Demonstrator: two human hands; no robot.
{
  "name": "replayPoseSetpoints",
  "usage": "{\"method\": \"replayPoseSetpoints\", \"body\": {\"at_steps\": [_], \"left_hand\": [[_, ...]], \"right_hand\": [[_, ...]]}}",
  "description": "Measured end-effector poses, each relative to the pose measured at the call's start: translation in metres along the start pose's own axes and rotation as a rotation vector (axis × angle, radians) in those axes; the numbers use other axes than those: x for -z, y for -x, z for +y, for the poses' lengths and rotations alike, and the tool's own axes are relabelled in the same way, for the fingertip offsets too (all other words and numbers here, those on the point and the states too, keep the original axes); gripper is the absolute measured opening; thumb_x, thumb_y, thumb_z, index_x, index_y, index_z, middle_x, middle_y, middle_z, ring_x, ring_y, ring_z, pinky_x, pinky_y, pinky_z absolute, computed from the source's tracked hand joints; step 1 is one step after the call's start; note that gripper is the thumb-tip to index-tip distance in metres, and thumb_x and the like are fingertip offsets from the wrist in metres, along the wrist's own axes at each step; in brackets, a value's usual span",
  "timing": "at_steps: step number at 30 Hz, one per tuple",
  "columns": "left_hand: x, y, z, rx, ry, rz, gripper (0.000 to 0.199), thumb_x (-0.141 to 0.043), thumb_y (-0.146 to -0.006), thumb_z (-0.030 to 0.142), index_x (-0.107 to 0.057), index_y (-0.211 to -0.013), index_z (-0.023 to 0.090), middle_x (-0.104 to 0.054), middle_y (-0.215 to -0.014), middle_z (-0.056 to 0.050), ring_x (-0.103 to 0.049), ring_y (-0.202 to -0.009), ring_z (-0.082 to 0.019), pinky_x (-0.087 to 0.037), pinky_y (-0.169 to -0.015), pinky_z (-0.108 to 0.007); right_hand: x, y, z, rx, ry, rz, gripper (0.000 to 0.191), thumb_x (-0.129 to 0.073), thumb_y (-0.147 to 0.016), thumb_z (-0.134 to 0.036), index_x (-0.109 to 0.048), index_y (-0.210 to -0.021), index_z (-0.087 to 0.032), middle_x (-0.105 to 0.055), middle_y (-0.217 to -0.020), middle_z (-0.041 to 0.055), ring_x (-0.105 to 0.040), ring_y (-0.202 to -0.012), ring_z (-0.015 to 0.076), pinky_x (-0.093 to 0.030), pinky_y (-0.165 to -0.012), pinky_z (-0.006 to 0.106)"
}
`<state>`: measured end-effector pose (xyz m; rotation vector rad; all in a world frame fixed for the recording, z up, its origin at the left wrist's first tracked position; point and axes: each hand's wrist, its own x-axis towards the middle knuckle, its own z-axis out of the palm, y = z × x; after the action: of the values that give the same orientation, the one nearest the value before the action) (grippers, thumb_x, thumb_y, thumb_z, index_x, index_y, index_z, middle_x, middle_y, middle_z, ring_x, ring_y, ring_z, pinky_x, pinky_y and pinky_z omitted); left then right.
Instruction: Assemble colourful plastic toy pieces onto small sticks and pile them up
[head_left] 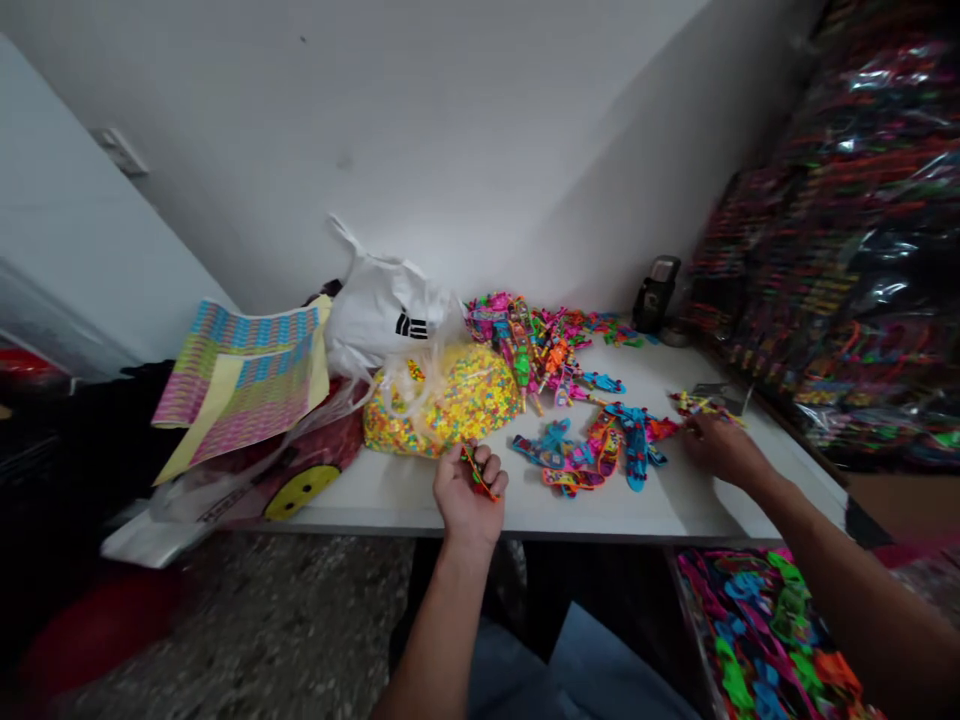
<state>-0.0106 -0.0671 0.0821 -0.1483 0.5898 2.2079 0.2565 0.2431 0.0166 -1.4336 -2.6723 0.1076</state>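
Note:
My left hand (471, 500) is at the table's front edge, fingers curled round a small toy skateboard (480, 474) with a dark face and an orange rim. To its right lies a loose group of toy skateboards (636, 450) in blue and orange, some overlapping. My right hand (721, 452) reaches in from the right, fingertips down at a small heap of thin yellow and pink pieces (703, 404). Its fingers are partly hidden, so whether they grip a piece is unclear. Just behind my left hand sits a clear bag of small yellow beads or pieces (450, 400).
Bright toys (536, 345) are heaped by the wall. A white plastic bag (382, 305) and sticker sheets (247, 370) lie at the left. A dark bottle (656, 295) stands at the back right, near stacked wrapped packs (847, 240). Below the table is a box of colourful toys (765, 630).

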Motion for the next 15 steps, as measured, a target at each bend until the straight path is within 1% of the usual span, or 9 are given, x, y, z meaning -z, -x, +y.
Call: {"method": "replayPoseSetpoints", "body": {"at_steps": [2,3,4,6,7,8,10,12,15], "left_hand": [[0.005,0.001,0.008,0.016,0.09,0.05,0.013,-0.046,-0.089,0.027,-0.048,-0.086,0.014,-0.038,-0.067,0.002,-0.035,-0.048,-0.009,-0.025,-0.04,-0.02],[0.007,0.001,0.012,0.013,0.132,0.078,0.013,-0.046,-0.089,0.027,-0.048,-0.085,0.015,-0.037,-0.065,0.002,-0.035,-0.047,-0.009,-0.025,-0.041,-0.021],[0.01,0.001,0.016,0.006,0.165,0.106,0.014,-0.048,-0.088,0.028,-0.046,-0.082,0.015,-0.035,-0.063,0.003,-0.034,-0.046,-0.008,-0.025,-0.041,-0.021],[0.015,0.002,0.023,-0.005,0.204,0.144,0.022,-0.052,-0.087,0.032,-0.042,-0.077,0.016,-0.033,-0.059,0.004,-0.032,-0.044,-0.008,-0.024,-0.04,-0.021],[0.017,0.003,0.027,-0.013,0.212,0.155,0.026,-0.055,-0.087,0.033,-0.04,-0.074,0.017,-0.031,-0.058,0.005,-0.03,-0.042,-0.008,-0.023,-0.039,-0.021],[0.018,0.004,0.029,-0.023,0.216,0.164,0.029,-0.056,-0.088,0.034,-0.038,-0.073,0.017,-0.03,-0.056,0.005,-0.029,-0.041,-0.008,-0.022,-0.039,-0.021],[0.02,0.006,0.033,-0.041,0.23,0.175,0.03,-0.055,-0.09,0.032,-0.036,-0.071,0.017,-0.029,-0.055,0.006,-0.029,-0.04,-0.007,-0.021,-0.038,-0.02],[0.018,0.008,0.035,-0.042,0.257,0.185,0.03,-0.052,-0.091,0.031,-0.035,-0.071,0.017,-0.029,-0.054,0.006,-0.029,-0.04,-0.007,-0.021,-0.038,-0.019],[0.013,0.014,0.037,-0.008,0.315,0.183,0.028,-0.051,-0.092,0.033,-0.037,-0.073,0.017,-0.03,-0.054,0.006,-0.03,-0.04,-0.006,-0.02,-0.037,-0.017]], "right_hand": [[0.004,0.01,0.0,-0.043,-0.257,0.098,0.024,-0.057,-0.083,-0.03,-0.063,-0.097,-0.013,-0.068,-0.088,0.0122,-0.063,-0.08,0.0243,-0.044,-0.072,0.035],[0.007,0.018,-0.004,-0.078,-0.447,0.138,0.027,-0.06,-0.08,-0.033,-0.062,-0.099,-0.014,-0.068,-0.084,0.0112,-0.063,-0.075,0.0238,-0.045,-0.07,0.035],[0.011,0.028,-0.01,-0.112,-0.664,0.162,0.033,-0.064,-0.078,-0.036,-0.06,-0.104,-0.016,-0.068,-0.083,0.0108,-0.064,-0.073,0.0237,-0.047,-0.07,0.036],[0.017,0.053,-0.031,-0.161,-1.112,0.174,0.048,-0.072,-0.075,-0.038,-0.057,-0.117,-0.019,-0.069,-0.087,0.012,-0.066,-0.075,0.0238,-0.051,-0.073,0.037],[0.019,0.068,-0.046,-0.169,-1.293,0.164,0.052,-0.075,-0.075,-0.038,-0.057,-0.119,-0.019,-0.069,-0.091,0.0129,-0.067,-0.079,0.0236,-0.052,-0.077,0.037],[0.021,0.083,-0.064,-0.184,-1.413,0.154,0.048,-0.076,-0.075,-0.038,-0.06,-0.115,-0.019,-0.069,-0.094,0.0133,-0.068,-0.081,0.0229,-0.053,-0.079,0.036],[0.022,0.112,-0.105,-0.145,-1.592,0.087,0.036,-0.076,-0.077,-0.038,-0.062,-0.105,-0.019,-0.069,-0.098,0.0116,-0.067,-0.081,0.0215,-0.054,-0.078,0.036],[0.021,0.135,-0.151,-0.053,-1.697,-0.004,0.028,-0.071,-0.083,-0.038,-0.059,-0.101,-0.019,-0.069,-0.094,0.0084,-0.067,-0.078,0.0199,-0.055,-0.074,0.035],[0.016,0.156,-0.212,0.066,-1.761,-0.129,0.023,-0.062,-0.092,-0.039,-0.054,-0.103,-0.02,-0.07,-0.092,0.0069,-0.068,-0.078,0.0191,-0.055,-0.077,0.035]]}}
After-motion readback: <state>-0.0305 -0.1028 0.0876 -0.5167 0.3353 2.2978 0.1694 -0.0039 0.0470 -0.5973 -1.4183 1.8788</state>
